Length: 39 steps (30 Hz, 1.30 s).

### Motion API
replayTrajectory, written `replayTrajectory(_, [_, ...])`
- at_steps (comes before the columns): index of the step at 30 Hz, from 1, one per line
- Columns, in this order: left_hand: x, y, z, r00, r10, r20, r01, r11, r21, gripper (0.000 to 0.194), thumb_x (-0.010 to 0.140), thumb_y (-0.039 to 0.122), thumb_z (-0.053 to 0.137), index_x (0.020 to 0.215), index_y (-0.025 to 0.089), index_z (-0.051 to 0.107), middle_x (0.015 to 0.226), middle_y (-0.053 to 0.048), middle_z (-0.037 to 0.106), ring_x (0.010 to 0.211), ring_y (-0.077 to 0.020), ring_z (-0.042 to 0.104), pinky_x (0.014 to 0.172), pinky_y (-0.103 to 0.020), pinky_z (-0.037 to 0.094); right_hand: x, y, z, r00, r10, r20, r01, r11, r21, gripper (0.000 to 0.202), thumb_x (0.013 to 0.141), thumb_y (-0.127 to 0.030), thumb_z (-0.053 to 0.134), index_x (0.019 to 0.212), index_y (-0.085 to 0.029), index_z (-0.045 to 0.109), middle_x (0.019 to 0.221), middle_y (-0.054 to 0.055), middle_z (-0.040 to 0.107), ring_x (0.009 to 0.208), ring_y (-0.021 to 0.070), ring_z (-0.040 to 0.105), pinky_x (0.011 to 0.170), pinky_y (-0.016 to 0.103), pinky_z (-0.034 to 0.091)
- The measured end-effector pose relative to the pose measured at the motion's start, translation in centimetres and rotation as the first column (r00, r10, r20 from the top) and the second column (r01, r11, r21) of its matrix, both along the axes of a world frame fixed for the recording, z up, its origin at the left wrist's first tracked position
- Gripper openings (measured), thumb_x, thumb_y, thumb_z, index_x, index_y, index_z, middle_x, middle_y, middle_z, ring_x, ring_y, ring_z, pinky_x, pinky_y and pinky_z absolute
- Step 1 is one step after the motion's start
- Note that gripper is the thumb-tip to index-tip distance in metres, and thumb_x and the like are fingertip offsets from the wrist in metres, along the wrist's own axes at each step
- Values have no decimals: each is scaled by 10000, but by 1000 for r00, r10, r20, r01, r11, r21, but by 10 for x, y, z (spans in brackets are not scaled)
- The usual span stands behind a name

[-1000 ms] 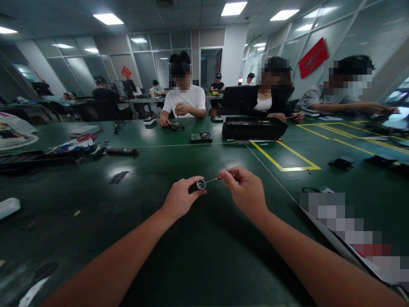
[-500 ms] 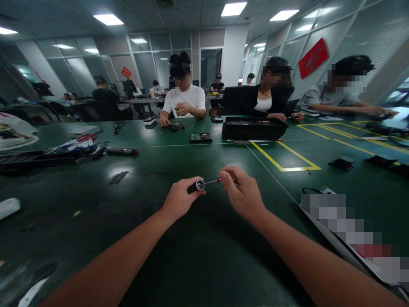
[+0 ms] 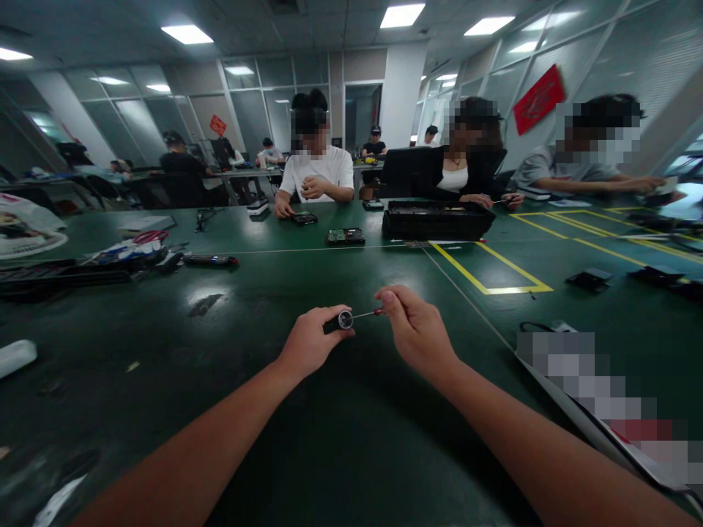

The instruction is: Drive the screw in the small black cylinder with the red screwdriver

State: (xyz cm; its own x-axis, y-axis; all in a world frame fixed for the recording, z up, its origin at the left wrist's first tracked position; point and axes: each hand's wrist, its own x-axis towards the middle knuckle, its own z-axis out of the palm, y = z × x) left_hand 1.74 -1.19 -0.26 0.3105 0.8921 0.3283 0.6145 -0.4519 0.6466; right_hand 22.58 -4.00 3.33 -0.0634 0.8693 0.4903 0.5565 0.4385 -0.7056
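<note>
In my left hand (image 3: 310, 340) is a short black cylinder (image 3: 332, 323), gripped between thumb and fingers. Its round, silver-rimmed end (image 3: 346, 320) faces me and to the right; what sits inside it is too small to make out. My right hand (image 3: 417, 326) is closed around the red handle of a thin screwdriver (image 3: 365, 315). The metal shaft points left, and its tip reaches the open end of the cylinder. Both hands are held above the green table (image 3: 351, 439), and most of the screwdriver's handle is hidden by my right fingers.
Ahead lie a circuit-board drive (image 3: 346, 236) and a long black box (image 3: 438, 221). Left are a dark pen-like tool (image 3: 209, 261) and red-handled scissors (image 3: 150, 236). A pixelated flat item (image 3: 604, 410) rests at right. Several people sit across the table, one in a white shirt (image 3: 315, 172).
My right fingers have shifted slightly around the screwdriver's handle. The cylinder and my left hand have hardly moved. At the far right, a co-worker's hands now hold up a pale object.
</note>
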Motion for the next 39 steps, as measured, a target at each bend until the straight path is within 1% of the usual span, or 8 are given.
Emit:
replayTrajectory(4, [-1,1,0,999,32,16,-32,999,-2,368,857,310,741,1221,306,688,1158,-10,725,1065,-229,654,933,-381,492,-1,4,-6,989,2,-145,-5,1000,-22,234,983,-355,479,1163,-225,553,833,25,663,731,194,634,656,323,457])
replayTrajectory(7, [-1,-1,5,999,42,3,-42,999,25,367,871,303,727,1234,295,677,1175,-14,718,1082,-229,641,942,-390,485,-1,13,-12,936,7,-351,-43,995,-94,217,939,-419,561,998,-214,598,870,51,675,809,211,643,744,361,502])
replayTrajectory(11, [0,-3,12,997,14,-72,-5,993,121,394,884,298,715,1273,282,654,1165,-26,716,1062,-232,622,986,-424,461,2,26,-17,710,-116,-695,-114,954,-276,297,916,-501,550,806,-228,586,689,16,597,619,189,579,677,388,540])
replayTrajectory(14, [0,-1,12,994,34,-108,-22,994,110,390,887,306,712,1271,279,653,1118,-28,725,1021,-241,622,1026,-477,433,4,30,-20,654,-177,-735,-58,958,-282,277,900,-474,587,776,-226,592,684,10,580,614,174,559,653,367,533])
replayTrajectory(19, [0,0,9,991,52,-125,-42,996,82,378,884,342,713,1255,285,661,1117,-32,733,1040,-262,631,1109,-567,351,-1,25,-19,746,-119,-655,-3,983,-182,257,935,-458,558,867,-217,618,755,8,631,688,164,593,676,334,498])
replayTrajectory(30, [0,0,8,996,28,-82,-26,999,26,387,876,368,719,1252,305,655,1219,-22,721,1151,-270,637,1186,-627,219,-3,15,-12,908,-45,-416,11,996,-83,271,966,-454,541,927,-207,646,800,23,693,724,170,637,693,323,491])
replayTrajectory(36, [1,0,7,995,49,-86,-48,999,22,373,861,363,737,1225,305,674,1169,-22,736,1113,-268,649,1175,-603,250,-1,8,-3,979,-108,-172,94,992,-82,346,902,-532,619,812,-208,701,601,-8,633,556,161,581,549,297,404])
replayTrajectory(39, [1,0,8,994,45,-96,-43,999,30,363,860,367,739,1214,307,682,1131,-19,744,1075,-264,653,1150,-584,291,0,7,-4,989,-48,-141,46,999,-17,247,950,-423,563,897,-208,671,712,8,678,628,164,613,591,295,431])
